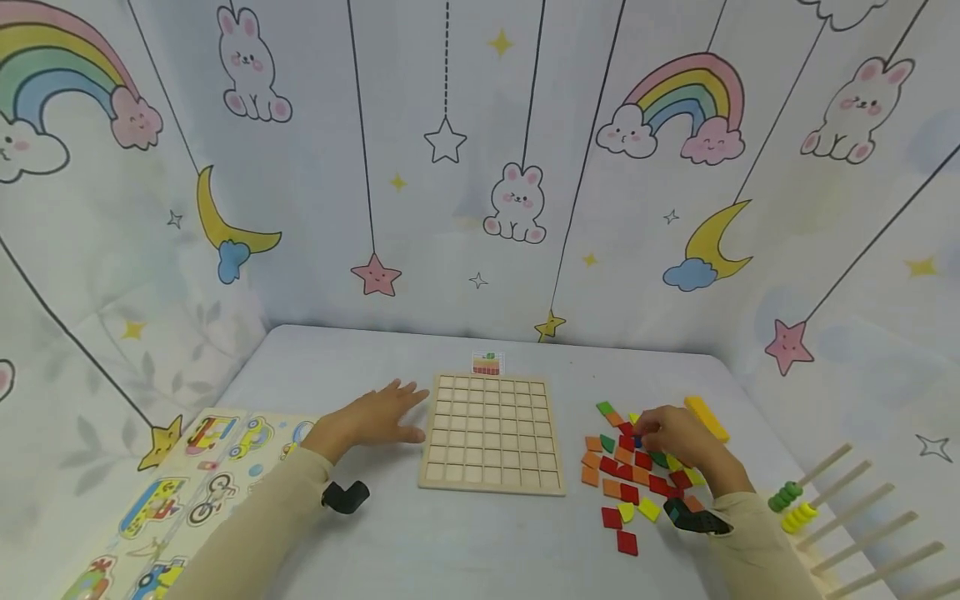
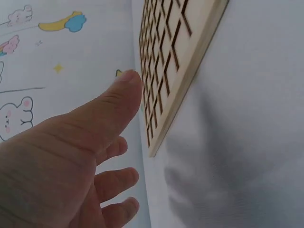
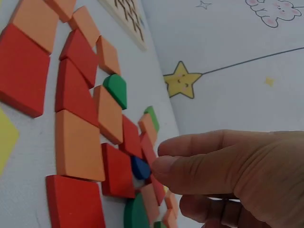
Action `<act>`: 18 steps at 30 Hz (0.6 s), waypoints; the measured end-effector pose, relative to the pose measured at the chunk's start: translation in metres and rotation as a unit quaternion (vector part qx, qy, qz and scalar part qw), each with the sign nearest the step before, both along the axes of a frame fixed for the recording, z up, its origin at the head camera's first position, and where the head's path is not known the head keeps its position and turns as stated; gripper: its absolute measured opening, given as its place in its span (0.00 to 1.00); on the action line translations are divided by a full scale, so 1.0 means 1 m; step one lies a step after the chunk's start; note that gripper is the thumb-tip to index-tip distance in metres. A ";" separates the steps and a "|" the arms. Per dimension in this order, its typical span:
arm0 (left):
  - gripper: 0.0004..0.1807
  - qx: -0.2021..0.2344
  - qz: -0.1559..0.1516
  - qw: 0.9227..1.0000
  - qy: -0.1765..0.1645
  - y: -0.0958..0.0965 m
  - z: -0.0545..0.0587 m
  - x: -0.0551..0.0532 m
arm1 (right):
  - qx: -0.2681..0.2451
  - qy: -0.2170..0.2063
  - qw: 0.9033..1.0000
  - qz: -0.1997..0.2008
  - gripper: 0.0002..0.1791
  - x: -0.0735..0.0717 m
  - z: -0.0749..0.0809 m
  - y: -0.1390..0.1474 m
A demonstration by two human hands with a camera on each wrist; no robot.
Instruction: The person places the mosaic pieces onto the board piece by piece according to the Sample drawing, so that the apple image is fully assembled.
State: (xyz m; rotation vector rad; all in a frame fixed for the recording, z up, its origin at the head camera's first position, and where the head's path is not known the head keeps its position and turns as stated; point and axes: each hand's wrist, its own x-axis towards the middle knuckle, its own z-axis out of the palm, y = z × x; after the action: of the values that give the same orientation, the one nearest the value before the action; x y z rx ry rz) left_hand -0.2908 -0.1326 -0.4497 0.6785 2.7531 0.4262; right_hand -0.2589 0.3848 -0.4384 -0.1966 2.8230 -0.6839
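A square wooden grid board [image 1: 491, 433] lies in the middle of the table, its compartments bare. Beside its left edge, my left hand [image 1: 378, 417] is spread with nothing in it; the left wrist view shows the thumb [image 2: 126, 90] extended near the board's rim [image 2: 178, 102]. My right hand [image 1: 675, 437] reaches down into a loose spread of coloured tiles at the right. In the right wrist view its thumb [image 3: 190, 173] and index finger are close together, near a blue piece [image 3: 140, 168] and red tiles [image 3: 118, 171]. I cannot tell whether a tile is between these fingertips.
A small picture card [image 1: 488, 363] sits behind the board. A picture puzzle board [image 1: 206, 454] lies at the left. At the right are a yellow bar [image 1: 707, 418] and a wooden peg rack [image 1: 862, 521] with green and yellow beads. A patterned cloth hangs behind the table.
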 end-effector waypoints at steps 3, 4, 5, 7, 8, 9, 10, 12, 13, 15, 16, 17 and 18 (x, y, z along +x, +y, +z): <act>0.48 0.013 -0.010 1.000 -0.014 0.003 -0.007 0.003 | -0.012 0.002 1.000 0.006 0.11 0.001 -0.004 -0.001; 0.49 0.015 -0.016 1.000 -0.013 0.004 -0.010 0.004 | -0.013 0.003 1.000 0.006 0.11 0.002 -0.005 0.000; 0.50 0.015 -0.022 1.000 -0.011 0.006 -0.012 0.004 | -0.014 0.003 1.000 0.005 0.12 0.002 -0.006 0.001; 0.51 0.012 -0.029 0.999 -0.008 0.008 -0.016 0.005 | -0.013 0.003 1.000 0.003 0.12 0.000 -0.009 0.003; 0.52 0.012 -0.032 0.999 -0.006 0.009 -0.016 0.007 | -0.012 0.003 1.000 0.000 0.12 -0.001 -0.011 0.005; 0.53 0.011 -0.034 0.999 -0.006 0.010 -0.017 0.008 | -0.012 0.002 1.000 -0.001 0.12 -0.002 -0.013 0.006; 0.54 0.009 -0.037 0.999 -0.004 0.011 -0.017 0.009 | -0.014 0.001 1.000 -0.001 0.12 -0.003 -0.014 0.007; 0.56 0.007 -0.039 0.999 -0.004 0.011 -0.017 0.012 | -0.018 0.005 1.000 0.006 0.11 -0.005 -0.017 0.008; 0.56 0.004 -0.041 0.999 -0.003 0.011 -0.017 0.013 | -0.019 0.009 1.000 0.012 0.11 -0.006 -0.018 0.008; 0.57 0.002 -0.045 0.999 -0.003 0.011 -0.019 0.013 | -0.022 0.013 0.999 0.020 0.10 -0.006 -0.019 0.008; 0.57 -0.001 -0.046 0.999 -0.002 0.010 -0.020 0.013 | -0.022 0.015 0.999 0.022 0.10 -0.006 -0.020 0.008; 0.57 -0.004 -0.047 0.999 -0.002 0.010 -0.020 0.013 | -0.023 0.016 0.999 0.025 0.10 -0.007 -0.020 0.008; 0.57 -0.007 -0.047 0.999 -0.002 0.010 -0.020 0.014 | -0.022 0.017 0.999 0.027 0.10 -0.007 -0.020 0.008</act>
State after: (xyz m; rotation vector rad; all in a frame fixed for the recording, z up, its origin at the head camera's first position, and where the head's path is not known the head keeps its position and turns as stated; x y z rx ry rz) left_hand -0.2773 -0.1223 -0.4702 0.7982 2.7048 0.3879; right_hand -0.2658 0.3931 -0.4583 -0.2936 2.8253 -0.7379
